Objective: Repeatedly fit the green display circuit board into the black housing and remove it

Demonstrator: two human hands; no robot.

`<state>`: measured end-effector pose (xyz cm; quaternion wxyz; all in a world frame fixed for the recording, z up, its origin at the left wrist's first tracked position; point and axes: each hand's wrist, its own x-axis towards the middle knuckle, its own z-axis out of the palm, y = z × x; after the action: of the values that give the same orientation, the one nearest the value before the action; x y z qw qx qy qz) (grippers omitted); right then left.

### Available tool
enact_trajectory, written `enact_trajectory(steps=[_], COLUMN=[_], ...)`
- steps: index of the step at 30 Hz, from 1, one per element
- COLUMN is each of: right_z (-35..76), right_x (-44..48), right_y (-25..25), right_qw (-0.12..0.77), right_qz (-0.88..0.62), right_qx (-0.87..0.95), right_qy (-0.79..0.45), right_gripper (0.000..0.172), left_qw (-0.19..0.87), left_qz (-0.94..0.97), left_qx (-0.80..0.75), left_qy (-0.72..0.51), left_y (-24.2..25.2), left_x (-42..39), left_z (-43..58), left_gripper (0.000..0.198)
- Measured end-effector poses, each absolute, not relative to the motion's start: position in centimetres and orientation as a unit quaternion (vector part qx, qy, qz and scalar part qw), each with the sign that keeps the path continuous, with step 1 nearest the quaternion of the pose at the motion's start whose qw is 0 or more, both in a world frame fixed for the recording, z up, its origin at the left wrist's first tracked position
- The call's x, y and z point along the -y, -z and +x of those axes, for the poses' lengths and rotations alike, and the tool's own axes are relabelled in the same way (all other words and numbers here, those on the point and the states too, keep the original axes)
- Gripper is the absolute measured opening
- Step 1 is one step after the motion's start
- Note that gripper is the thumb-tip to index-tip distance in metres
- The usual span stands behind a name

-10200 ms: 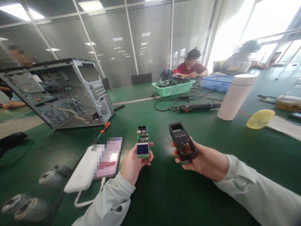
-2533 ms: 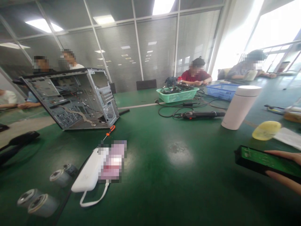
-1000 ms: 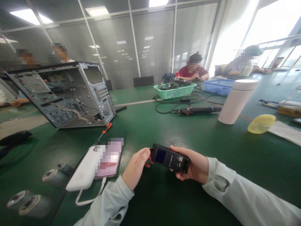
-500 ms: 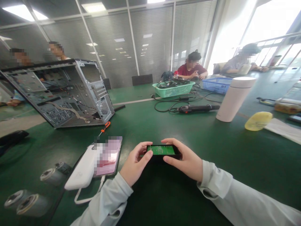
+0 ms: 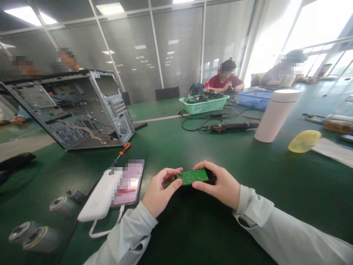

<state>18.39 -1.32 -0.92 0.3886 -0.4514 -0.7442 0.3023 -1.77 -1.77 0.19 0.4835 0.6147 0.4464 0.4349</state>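
Both my hands hold a small device over the green table [image 5: 248, 173]. A green circuit board [image 5: 192, 176] lies face up, tilted, in a black plastic casing [image 5: 210, 179]. My left hand [image 5: 158, 189] pinches the board's left end between thumb and forefinger. My right hand [image 5: 220, 184] wraps round the right end of the casing, thumb on the board's near edge. Both sleeves are pale grey.
A phone [image 5: 128, 182] rests on a white power bank [image 5: 96, 200] at left, an orange screwdriver [image 5: 122, 150] beyond. An open computer case [image 5: 71, 108] stands far left. Further off: a white flask [image 5: 275, 116], a yellow disc [image 5: 304, 141], a black power tool [image 5: 234, 127], green basket [image 5: 203, 104], blue basket [image 5: 255, 98], seated people.
The device was turned from screen side up to board side up. The green board now sits tilted, lifted at its left end by my left fingers.
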Motion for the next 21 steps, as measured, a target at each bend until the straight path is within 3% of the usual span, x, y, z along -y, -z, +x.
enact_trajectory(steps=[7, 15, 21], right_z=[18.1, 18.0, 18.2], right_x=[1.8, 1.7, 1.3], right_y=[0.8, 0.8, 1.6], right_qw=[0.387, 0.381, 0.357], right_qz=[-0.456, -0.435, -0.433], right_qx=[0.728, 0.725, 0.678], right_qy=[-0.336, -0.375, -0.475], right_gripper=[0.043, 0.044, 0.065], left_qw=[0.454, 0.276, 0.378], left_qz=[0.611, 0.752, 0.671], left_qx=[-0.465, -0.49, -0.52], left_qy=[-0.452, -0.342, -0.369], left_y=[-0.9, -1.5, -0.7], left_x=[2.1, 2.9, 2.3], left_z=[-1.6, -1.6, -1.6], left_gripper=[0.02, 0.028, 0.03])
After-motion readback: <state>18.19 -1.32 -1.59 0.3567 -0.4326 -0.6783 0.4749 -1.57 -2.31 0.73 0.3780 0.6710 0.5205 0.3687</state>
